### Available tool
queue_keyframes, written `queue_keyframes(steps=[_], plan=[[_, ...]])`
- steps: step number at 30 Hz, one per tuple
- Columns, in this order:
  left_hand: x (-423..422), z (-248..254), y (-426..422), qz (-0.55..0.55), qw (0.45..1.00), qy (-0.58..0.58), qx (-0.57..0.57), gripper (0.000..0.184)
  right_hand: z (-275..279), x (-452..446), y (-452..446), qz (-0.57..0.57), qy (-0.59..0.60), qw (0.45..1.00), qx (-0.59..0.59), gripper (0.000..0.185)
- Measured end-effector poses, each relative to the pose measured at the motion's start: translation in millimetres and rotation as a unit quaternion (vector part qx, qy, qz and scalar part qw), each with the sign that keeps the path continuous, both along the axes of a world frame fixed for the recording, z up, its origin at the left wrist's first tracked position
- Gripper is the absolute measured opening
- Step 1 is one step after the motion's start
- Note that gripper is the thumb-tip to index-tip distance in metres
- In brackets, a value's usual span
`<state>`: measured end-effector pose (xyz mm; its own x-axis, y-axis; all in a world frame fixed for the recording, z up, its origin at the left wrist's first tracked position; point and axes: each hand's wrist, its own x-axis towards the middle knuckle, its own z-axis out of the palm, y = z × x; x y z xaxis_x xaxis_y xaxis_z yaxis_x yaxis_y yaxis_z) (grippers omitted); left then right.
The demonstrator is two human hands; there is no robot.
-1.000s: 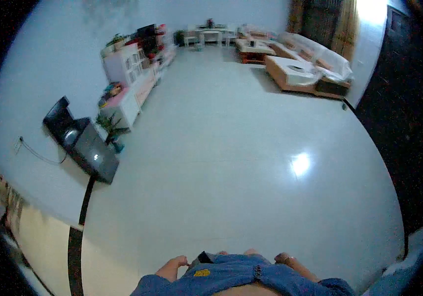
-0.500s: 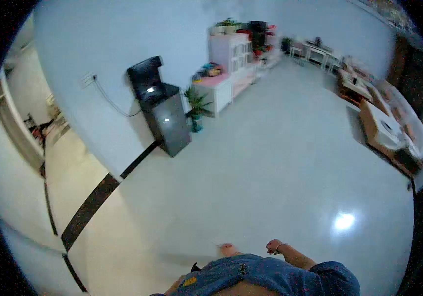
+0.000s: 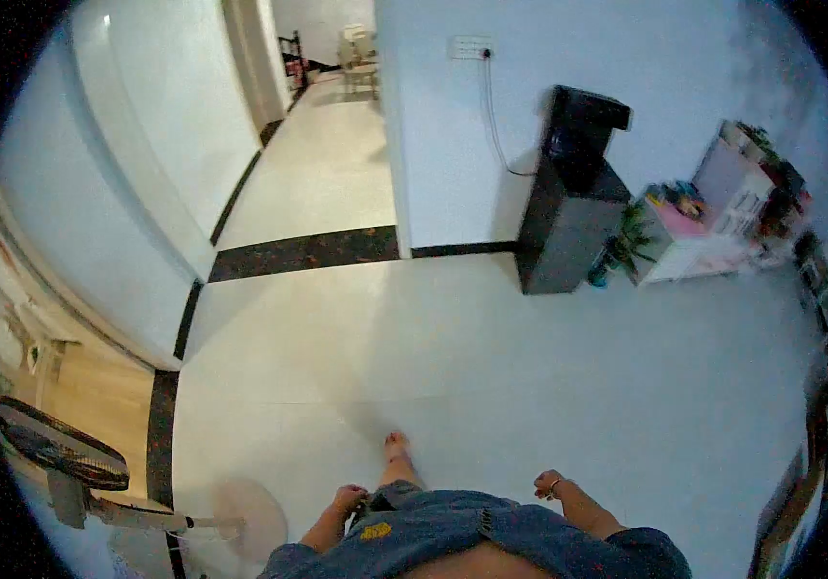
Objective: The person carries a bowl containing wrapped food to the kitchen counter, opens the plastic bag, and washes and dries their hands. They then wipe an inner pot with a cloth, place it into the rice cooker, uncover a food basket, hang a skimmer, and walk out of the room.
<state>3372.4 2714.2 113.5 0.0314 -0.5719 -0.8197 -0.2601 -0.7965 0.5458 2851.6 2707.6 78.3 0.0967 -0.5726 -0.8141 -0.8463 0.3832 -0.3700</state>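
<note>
My left hand [image 3: 348, 498] hangs low at my side, beside the blue denim shirt [image 3: 433, 526]. Its fingers look curled, with a small dark shape against them that is too small to name. My right hand [image 3: 547, 482] is held out on the other side, fingers curled in and nothing visible in them. A thin bracelet [image 3: 554, 488] circles that wrist. Between the hands, one bare foot [image 3: 396, 446] is on the pale tiled floor [image 3: 491, 386]. Neither hand touches any furniture.
A standing fan [image 3: 62, 449] is at the lower left, its round base [image 3: 255, 516] near my left hand. Ahead stand a black water dispenser [image 3: 568, 217], a potted plant [image 3: 631, 236] and a white cabinet [image 3: 684, 251]. A dark threshold strip [image 3: 308, 253] crosses the doorway.
My view has swung left, so the dispenser and cabinet sit further right, while the doorway and fan have come into sight. My left hand now shows beside the shirt.
</note>
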Motion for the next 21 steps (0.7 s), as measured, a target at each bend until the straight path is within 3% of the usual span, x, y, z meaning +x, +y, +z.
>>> queue_keyframes(steps=[2, 3, 5, 6, 8, 9, 11, 12, 13, 14, 16, 20, 21], plan=[[30.9, -17.1, -18.1, -0.014, 0.999, -0.021, 0.035, 0.022, 19.6, 34.2, -76.1, -0.156, -0.009, 0.985, 0.071, 0.023], [49.0, -24.7, -28.9, -0.033, 0.997, -0.035, 0.053, 0.022, 8.2, 50.8, -115.0, -0.148, -0.010, 0.986, 0.072, 0.023], [80.2, -53.2, -30.9, -0.074, 0.993, -0.062, 0.069, 0.022, -61.3, 75.2, -148.5, -0.027, 0.010, 0.999, 0.014, 0.022], [83.8, -51.6, -32.8, -0.084, 0.991, -0.066, 0.084, 0.022, -40.7, 82.0, -165.0, -0.011, 0.011, 1.000, 0.014, 0.022], [118.9, -55.2, -63.8, -0.115, 0.986, -0.065, 0.098, 0.023, -2.9, 146.1, -203.2, 0.232, 0.046, 0.968, -0.085, 0.022], [128.0, -59.5, -82.2, -0.123, 0.985, -0.069, 0.099, 0.023, -8.8, 166.5, -231.0, 0.238, 0.048, 0.966, -0.086, 0.022], [146.9, -64.0, -131.8, -0.141, 0.983, -0.079, 0.087, 0.023, -48.5, 208.1, -297.2, 0.335, 0.105, 0.933, 0.071, 0.025], [156.4, -62.8, -154.7, -0.135, 0.984, -0.085, 0.074, 0.023, -30.9, 230.9, -307.2, 0.338, 0.106, 0.932, 0.073, 0.025], [157.0, -52.1, -179.4, -0.117, 0.987, -0.087, 0.063, 0.024, 21.6, 244.7, -324.8, 0.213, -0.011, 0.977, 0.003, 0.026], [163.1, -35.6, -204.8, -0.065, 0.994, -0.071, 0.059, 0.024, 66.2, 265.0, -341.3, 0.076, -0.127, 0.987, -0.063, 0.027], [176.7, 16.6, -267.3, 0.073, 0.996, 0.034, 0.022, 0.025, 111.6, 298.2, -379.3, 0.049, -0.132, 0.988, -0.057, 0.027], [187.6, 32.8, -380.3, 0.084, 0.995, 0.055, -0.008, 0.023, 110.9, 316.5, -449.5, -0.026, -0.107, 0.994, -0.018, 0.031], [194.2, 36.0, -407.5, 0.070, 0.996, 0.058, -0.014, 0.023, 97.1, 316.8, -469.5, -0.002, -0.066, 0.998, -0.013, 0.033]])
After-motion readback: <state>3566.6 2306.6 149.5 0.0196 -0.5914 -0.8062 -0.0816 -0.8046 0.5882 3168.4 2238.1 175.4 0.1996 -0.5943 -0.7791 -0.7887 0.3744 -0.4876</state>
